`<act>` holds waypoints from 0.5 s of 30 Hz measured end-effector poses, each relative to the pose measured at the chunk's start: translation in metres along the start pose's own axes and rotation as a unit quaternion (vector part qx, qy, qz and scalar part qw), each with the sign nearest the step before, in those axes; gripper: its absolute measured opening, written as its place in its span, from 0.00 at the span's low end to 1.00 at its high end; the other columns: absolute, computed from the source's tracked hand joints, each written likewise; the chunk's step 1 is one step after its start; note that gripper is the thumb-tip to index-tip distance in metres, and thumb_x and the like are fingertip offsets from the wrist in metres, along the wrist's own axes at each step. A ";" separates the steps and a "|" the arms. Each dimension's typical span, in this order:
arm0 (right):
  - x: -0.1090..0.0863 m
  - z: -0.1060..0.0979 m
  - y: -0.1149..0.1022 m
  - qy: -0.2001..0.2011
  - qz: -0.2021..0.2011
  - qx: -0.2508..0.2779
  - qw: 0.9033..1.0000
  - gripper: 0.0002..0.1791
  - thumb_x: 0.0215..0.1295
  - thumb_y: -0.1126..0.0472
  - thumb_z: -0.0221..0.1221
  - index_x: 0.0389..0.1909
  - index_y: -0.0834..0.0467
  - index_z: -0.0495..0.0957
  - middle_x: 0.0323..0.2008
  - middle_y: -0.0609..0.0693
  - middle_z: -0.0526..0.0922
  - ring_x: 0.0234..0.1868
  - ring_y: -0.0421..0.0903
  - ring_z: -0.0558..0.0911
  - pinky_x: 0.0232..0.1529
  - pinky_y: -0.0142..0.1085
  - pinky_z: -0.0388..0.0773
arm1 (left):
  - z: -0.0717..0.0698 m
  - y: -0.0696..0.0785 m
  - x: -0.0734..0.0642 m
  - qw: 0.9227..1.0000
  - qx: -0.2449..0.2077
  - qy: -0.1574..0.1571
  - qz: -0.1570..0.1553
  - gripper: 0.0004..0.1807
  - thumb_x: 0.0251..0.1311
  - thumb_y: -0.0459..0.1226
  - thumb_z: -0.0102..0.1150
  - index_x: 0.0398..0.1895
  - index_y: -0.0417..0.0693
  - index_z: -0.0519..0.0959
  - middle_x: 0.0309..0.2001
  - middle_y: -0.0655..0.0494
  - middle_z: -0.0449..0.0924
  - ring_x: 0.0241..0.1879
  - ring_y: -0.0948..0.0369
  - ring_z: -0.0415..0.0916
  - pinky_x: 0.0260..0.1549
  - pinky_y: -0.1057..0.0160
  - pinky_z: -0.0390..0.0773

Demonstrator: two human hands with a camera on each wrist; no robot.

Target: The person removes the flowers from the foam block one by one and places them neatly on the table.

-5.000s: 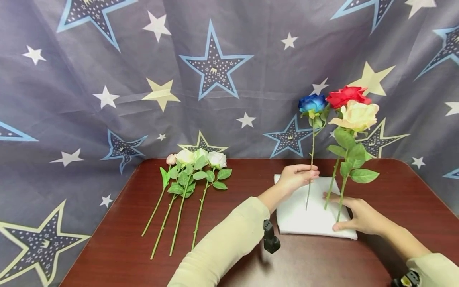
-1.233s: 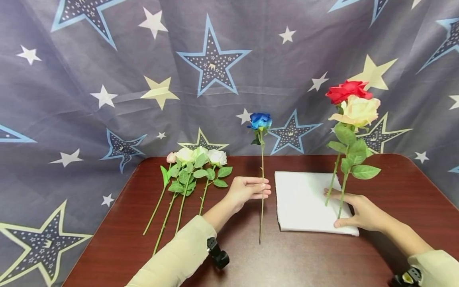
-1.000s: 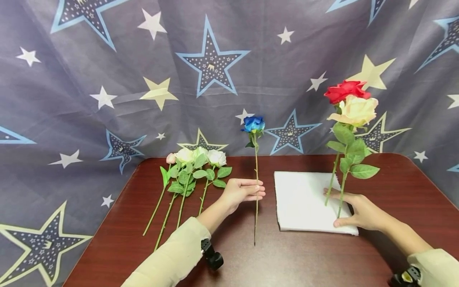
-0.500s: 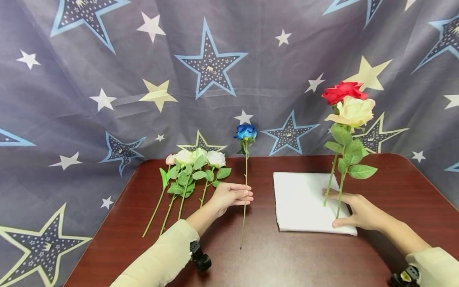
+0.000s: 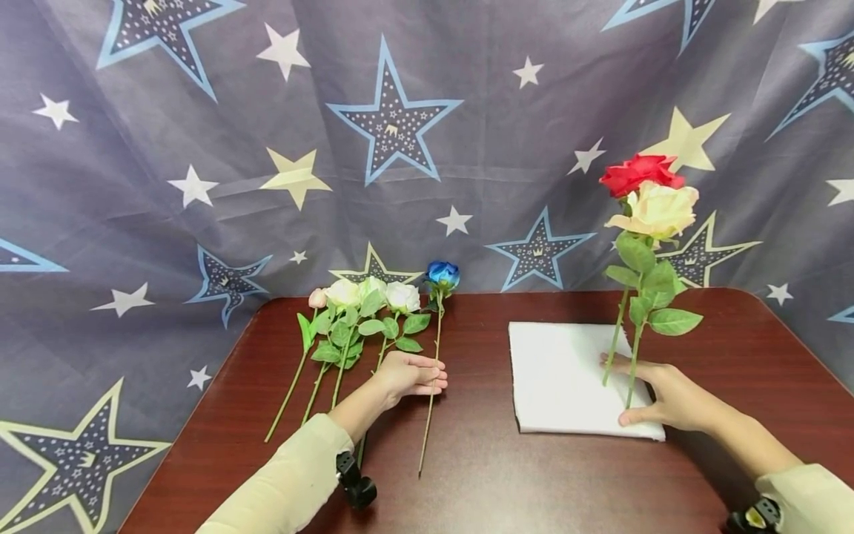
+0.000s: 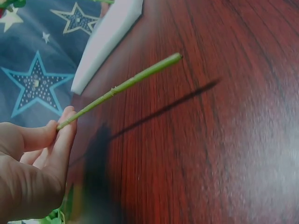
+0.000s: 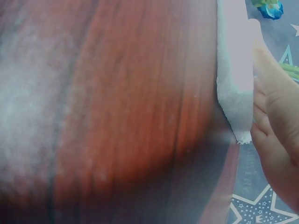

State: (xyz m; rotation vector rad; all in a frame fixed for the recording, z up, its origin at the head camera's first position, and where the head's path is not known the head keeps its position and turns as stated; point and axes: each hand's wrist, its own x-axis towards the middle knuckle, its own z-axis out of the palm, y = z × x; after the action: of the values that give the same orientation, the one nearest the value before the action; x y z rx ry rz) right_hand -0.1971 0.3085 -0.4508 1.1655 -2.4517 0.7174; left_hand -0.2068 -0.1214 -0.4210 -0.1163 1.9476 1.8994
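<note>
My left hand (image 5: 407, 374) pinches the stem of a blue rose (image 5: 443, 274) between thumb and fingers. The rose leans with its bloom away from me; in the left wrist view the stem's (image 6: 140, 77) lower end hangs just above the table, with its shadow beneath. At the right, my right hand (image 5: 677, 397) rests spread on the right side of a white foam block (image 5: 560, 378), thumb and index finger on its top. A red rose (image 5: 640, 175) and a cream rose (image 5: 657, 209) stand upright in the block, their stems between that thumb and index finger.
Left of the blue rose lie a pink bud (image 5: 317, 298) and several white roses (image 5: 403, 297) in a row, stems toward me. My left forearm covers some stem ends. The brown table (image 5: 507, 482) ends at a star-patterned curtain (image 5: 494, 148).
The blue rose, over the foam block five seconds ago, has moved left and down in my left hand to beside the white roses. My right hand has stayed on the block.
</note>
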 end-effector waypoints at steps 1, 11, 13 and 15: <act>0.000 0.000 0.000 0.000 0.000 -0.001 1.000 0.42 0.31 0.48 0.77 0.52 0.64 0.79 0.47 0.60 0.85 0.62 0.12 0.58 0.60 0.05 0.52 | -0.002 0.000 0.000 1.000 0.002 0.002 -0.006 0.18 0.63 0.22 0.51 0.55 0.19 0.70 0.49 0.26 0.79 0.32 0.60 0.84 0.45 0.56 0.86; 0.000 -0.001 -0.002 -0.006 0.007 0.001 1.000 0.42 0.33 0.49 0.77 0.53 0.63 0.78 0.50 0.58 0.84 0.63 0.13 0.58 0.60 0.05 0.52 | -0.021 -0.004 0.003 0.997 0.003 0.038 -0.064 0.18 0.62 0.23 0.52 0.55 0.20 0.72 0.37 0.37 0.86 0.31 0.61 0.83 0.38 0.63 0.87; 0.000 -0.002 -0.003 -0.006 0.013 -0.002 1.000 0.42 0.34 0.48 0.77 0.53 0.62 0.78 0.49 0.58 0.84 0.62 0.13 0.59 0.59 0.05 0.53 | -0.024 -0.004 0.003 0.997 0.007 0.041 -0.063 0.18 0.63 0.23 0.52 0.55 0.20 0.71 0.39 0.35 0.85 0.30 0.61 0.84 0.38 0.64 0.87; 0.000 -0.002 -0.003 -0.006 0.019 -0.007 1.000 0.41 0.34 0.48 0.77 0.53 0.61 0.78 0.49 0.58 0.85 0.61 0.13 0.60 0.58 0.05 0.53 | -0.026 -0.003 0.004 0.997 0.011 0.048 -0.063 0.18 0.63 0.23 0.51 0.55 0.20 0.71 0.42 0.33 0.84 0.30 0.62 0.84 0.38 0.64 0.87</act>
State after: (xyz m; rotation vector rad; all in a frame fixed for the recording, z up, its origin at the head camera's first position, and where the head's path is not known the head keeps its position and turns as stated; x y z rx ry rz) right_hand -0.1946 0.3081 -0.4482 1.1246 -2.4912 0.7045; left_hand -0.2154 -0.1457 -0.4252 -0.3220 1.9733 1.8218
